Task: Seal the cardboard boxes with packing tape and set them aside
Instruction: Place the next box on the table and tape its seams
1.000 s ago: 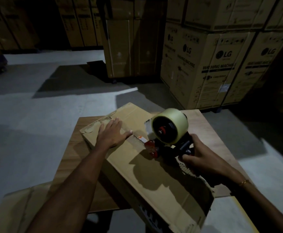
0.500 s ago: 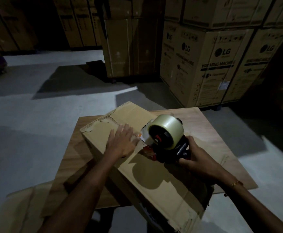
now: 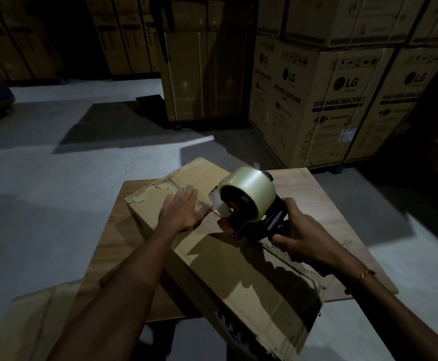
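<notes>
cardboard box (image 3: 212, 256) – long axis upper left to lower right on bench (image 3: 317, 194) | left hand (image 3: 184, 212) – fingers flat on seam | right hand (image 3: 301, 238) – fingers wrapped round tape dispenser (image 3: 249, 207), just right of left hand

Brown cardboard box (image 3: 228, 261); pale yellowish tape roll (image 3: 251, 190) (red-black dispenser (image 3: 254, 225)); wood-grain table (image 3: 314, 201).

My right hand (image 3: 302, 237) covers the tape dispenser (image 3: 249, 204) handle, so I can't see the grip beneath the fingers (image 3: 281, 238). The dispenser hides the cardboard box (image 3: 238, 269) seam under it. The box's near corner runs into shadow, its side print unreadable. The stacked cartons (image 3: 337, 100) are cropped at top and right.
</notes>
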`<state>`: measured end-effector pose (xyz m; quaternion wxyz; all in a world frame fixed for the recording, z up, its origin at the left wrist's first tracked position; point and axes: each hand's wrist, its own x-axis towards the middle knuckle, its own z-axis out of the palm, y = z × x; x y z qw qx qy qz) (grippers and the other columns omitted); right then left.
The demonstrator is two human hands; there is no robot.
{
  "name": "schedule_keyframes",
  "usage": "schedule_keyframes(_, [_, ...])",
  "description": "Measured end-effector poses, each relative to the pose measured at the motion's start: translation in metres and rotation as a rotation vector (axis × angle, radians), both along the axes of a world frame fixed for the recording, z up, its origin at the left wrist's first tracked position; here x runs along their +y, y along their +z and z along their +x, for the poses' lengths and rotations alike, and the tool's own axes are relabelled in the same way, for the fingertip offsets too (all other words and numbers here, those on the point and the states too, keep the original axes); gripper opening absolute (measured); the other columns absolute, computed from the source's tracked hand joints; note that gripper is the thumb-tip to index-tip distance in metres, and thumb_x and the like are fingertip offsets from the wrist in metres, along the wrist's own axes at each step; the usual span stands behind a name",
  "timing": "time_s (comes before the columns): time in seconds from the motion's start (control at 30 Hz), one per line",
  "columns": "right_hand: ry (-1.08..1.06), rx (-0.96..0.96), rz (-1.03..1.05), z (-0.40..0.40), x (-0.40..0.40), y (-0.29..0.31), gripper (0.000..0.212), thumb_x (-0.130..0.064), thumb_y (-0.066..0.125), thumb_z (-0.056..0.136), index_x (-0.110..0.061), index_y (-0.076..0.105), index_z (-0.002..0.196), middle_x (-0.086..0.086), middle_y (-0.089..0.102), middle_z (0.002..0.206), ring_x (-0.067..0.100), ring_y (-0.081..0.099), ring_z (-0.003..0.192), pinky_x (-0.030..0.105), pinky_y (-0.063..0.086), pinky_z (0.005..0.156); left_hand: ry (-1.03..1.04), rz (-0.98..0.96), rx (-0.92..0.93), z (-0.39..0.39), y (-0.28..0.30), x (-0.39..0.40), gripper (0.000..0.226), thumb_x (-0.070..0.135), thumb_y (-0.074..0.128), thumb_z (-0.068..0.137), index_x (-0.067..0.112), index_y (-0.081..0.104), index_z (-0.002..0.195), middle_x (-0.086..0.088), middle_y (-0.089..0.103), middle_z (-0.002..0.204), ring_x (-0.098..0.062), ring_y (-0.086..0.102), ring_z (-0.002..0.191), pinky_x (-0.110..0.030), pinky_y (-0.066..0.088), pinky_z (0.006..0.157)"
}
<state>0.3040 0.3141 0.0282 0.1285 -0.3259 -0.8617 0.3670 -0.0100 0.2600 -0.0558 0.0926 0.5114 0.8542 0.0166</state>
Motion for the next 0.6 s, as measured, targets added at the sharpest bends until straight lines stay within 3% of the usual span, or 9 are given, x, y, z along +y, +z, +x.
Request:
schedule_keyframes(0.27, [0.015,-0.073,0.012,0.002,0.005,-0.008,0.056,-0.015,0.069,0.093,-0.034,0.031,0.129,-0.003,0.07,0.097,-0.005,0.064,0.064,0.017,0.047,0.05,0.004,-0.018,-0.012,0.002,0.002,-0.003,0.09,0.077,0.015,0.095,0.02,0.001,0.163,0.001,-0.009,0.17,-0.019,-0.008,0.156,-0.051,-0.001,0.125])
schedule_keyframes(0.43, [0.003,-0.047,-0.082,0.007,0.01,-0.02,0.061,-0.013,0.069,0.093,-0.035,0.028,0.132,-0.003,0.07,0.104,0.002,0.071,0.079,0.023,0.055,0.06,0.047,0.01,0.049,0.009,-0.003,-0.004,0.094,0.081,0.004,0.09,0.023,0.003,0.163,0.002,-0.007,0.17,-0.021,-0.006,0.157,-0.053,0.0,0.123])
schedule_keyframes(0.6, [-0.007,-0.02,-0.11,0.012,0.009,-0.025,0.06,-0.014,0.069,0.092,-0.036,0.03,0.132,-0.001,0.071,0.106,0.004,0.071,0.079,0.025,0.055,0.06,-0.001,0.0,0.033,0.04,-0.001,-0.008,0.072,0.061,0.011,0.103,0.021,0.003,0.163,-0.002,-0.008,0.17,-0.026,-0.007,0.156,-0.051,0.002,0.124])
